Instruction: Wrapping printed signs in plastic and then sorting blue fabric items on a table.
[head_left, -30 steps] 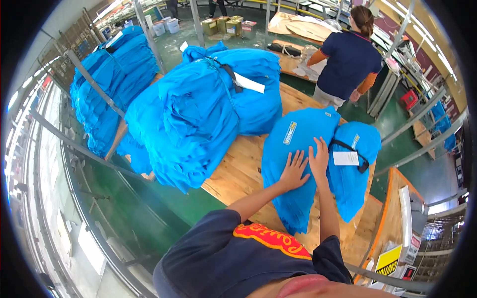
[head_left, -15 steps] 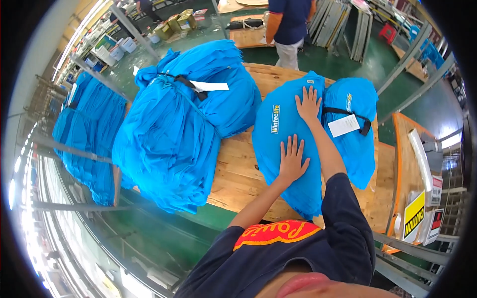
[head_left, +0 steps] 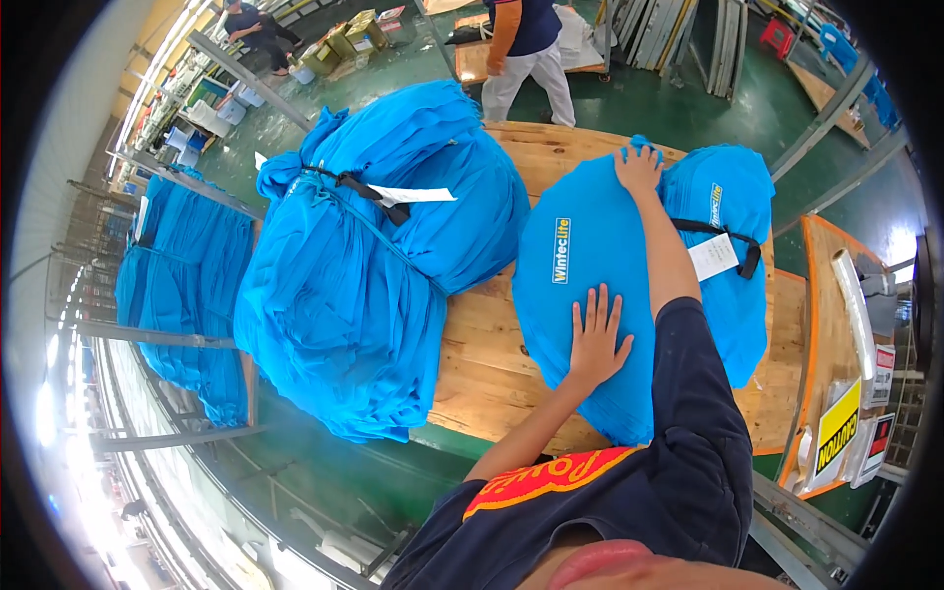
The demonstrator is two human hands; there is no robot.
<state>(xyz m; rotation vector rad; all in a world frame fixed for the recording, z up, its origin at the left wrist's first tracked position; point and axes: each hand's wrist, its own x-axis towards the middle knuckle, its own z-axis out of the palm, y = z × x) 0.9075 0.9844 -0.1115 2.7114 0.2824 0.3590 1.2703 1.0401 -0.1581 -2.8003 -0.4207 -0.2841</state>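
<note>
A stack of blue cut fabric pieces (head_left: 580, 231) with a printed label patch lies on the wooden table in front of me. My left hand (head_left: 599, 344) rests flat on the near part of the stack, fingers stretched and slightly apart. At the far end, my right hand (head_left: 640, 169) has its fingers bent over the edge, with a small bunch of blue fabric rising beside the fingertips. Just right of it sits a smaller blue bundle (head_left: 723, 310), tied with a black strap and carrying a white paper tag (head_left: 714, 258).
A large strapped blue fabric bundle (head_left: 344, 285) stands on the wooden table (head_left: 477, 344) to the left. Another blue pile (head_left: 182, 285) lies beyond a metal rail. An orange-edged board with signs (head_left: 836, 433) is at right. A person in white trousers (head_left: 531, 84) is across the table.
My right hand has moved farther out to the stack's far edge and its fingers have bent. My left hand stays flat on the fabric. The person across has shifted left.
</note>
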